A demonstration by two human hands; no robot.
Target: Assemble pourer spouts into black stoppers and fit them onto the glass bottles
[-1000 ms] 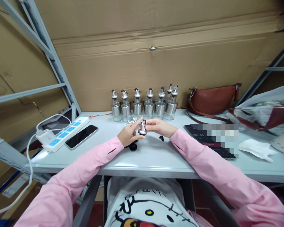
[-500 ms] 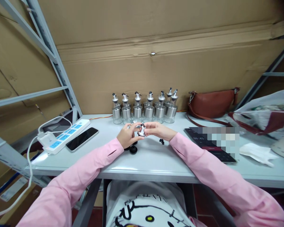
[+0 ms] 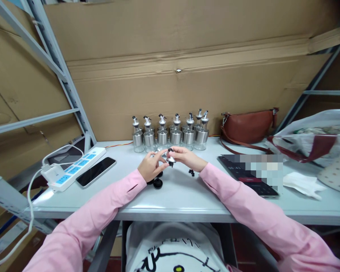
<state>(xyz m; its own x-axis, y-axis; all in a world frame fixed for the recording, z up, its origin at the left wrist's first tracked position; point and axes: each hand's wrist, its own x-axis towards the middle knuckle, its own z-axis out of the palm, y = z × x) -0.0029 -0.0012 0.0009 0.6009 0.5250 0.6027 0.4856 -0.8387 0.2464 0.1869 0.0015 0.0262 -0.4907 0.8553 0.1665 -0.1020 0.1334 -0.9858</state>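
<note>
Between my two hands is a silver pourer spout [image 3: 172,159] with a black tip and a black stopper underneath, held upright above the table. My left hand [image 3: 152,166] is closed on it from the left, thumb at its base and forefinger near the top. From the right, the fingers of my right hand [image 3: 187,157] pinch its upper part. Black round caps [image 3: 158,184] lie just below my left hand, partly covered by it. Several tiny black pieces [image 3: 191,172] sit on the table beneath my right wrist.
Glass bottles with steel sleeves [image 3: 176,136] and pourer tops stand in rows at the back. A power strip [image 3: 73,170] and a phone [image 3: 96,172] lie left. On the right are a brown bag [image 3: 248,126], a tablet [image 3: 243,177], a tissue [image 3: 303,184] and a plastic bag [image 3: 323,130].
The pourer spout has been turned more upright, so its black stopper now shows below. My right fingers have shifted up toward its top. The whole view has tilted slightly.
</note>
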